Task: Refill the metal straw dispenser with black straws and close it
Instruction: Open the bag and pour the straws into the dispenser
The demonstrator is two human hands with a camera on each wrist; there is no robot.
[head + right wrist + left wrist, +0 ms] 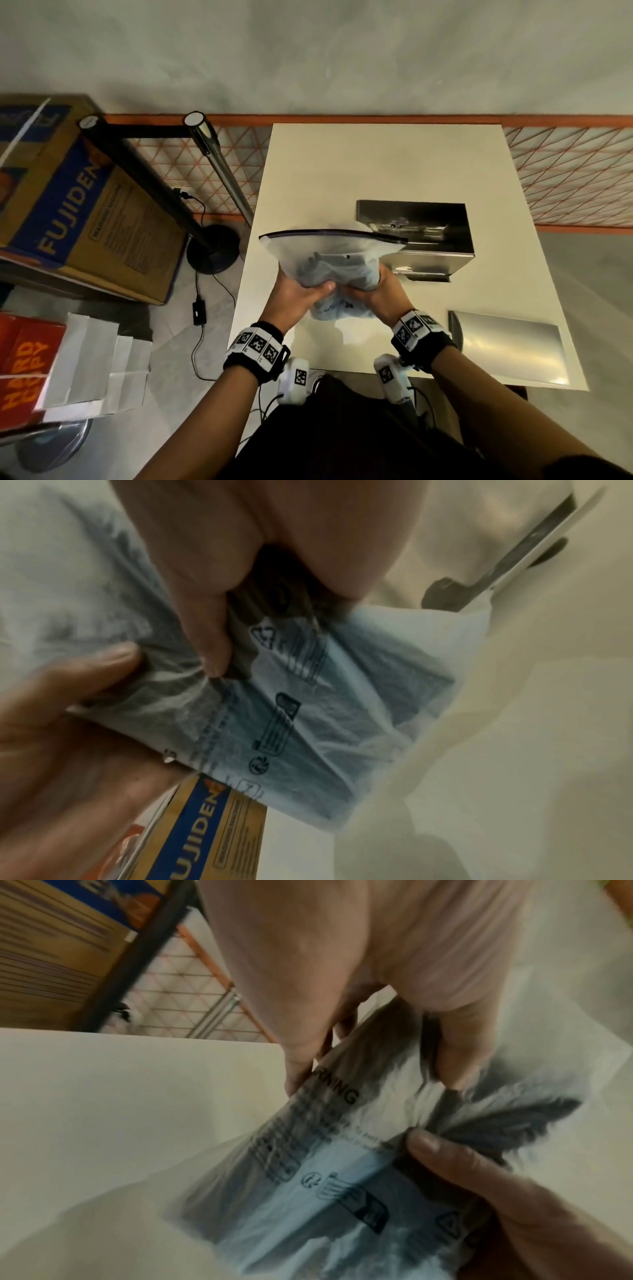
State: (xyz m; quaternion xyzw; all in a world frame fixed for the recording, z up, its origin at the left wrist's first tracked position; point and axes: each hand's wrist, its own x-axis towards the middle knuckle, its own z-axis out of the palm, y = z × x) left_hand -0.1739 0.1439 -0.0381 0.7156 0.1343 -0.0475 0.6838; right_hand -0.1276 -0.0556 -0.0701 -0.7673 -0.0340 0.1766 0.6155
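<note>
Two hands, the left hand (297, 297) and right hand (376, 294), clutch a translucent plastic bag (329, 253) of black straws (534, 1115) above the white table (342, 164); the open metal dispenser (424, 236) stands just behind it.

Both hands (337, 291) curled, gripping, thumbs nearly touching.

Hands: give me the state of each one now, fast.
Left hand: fingers curled in a grip on the plastic bag of black straws.
Right hand: also gripping the same bag, beside the left.
</note>
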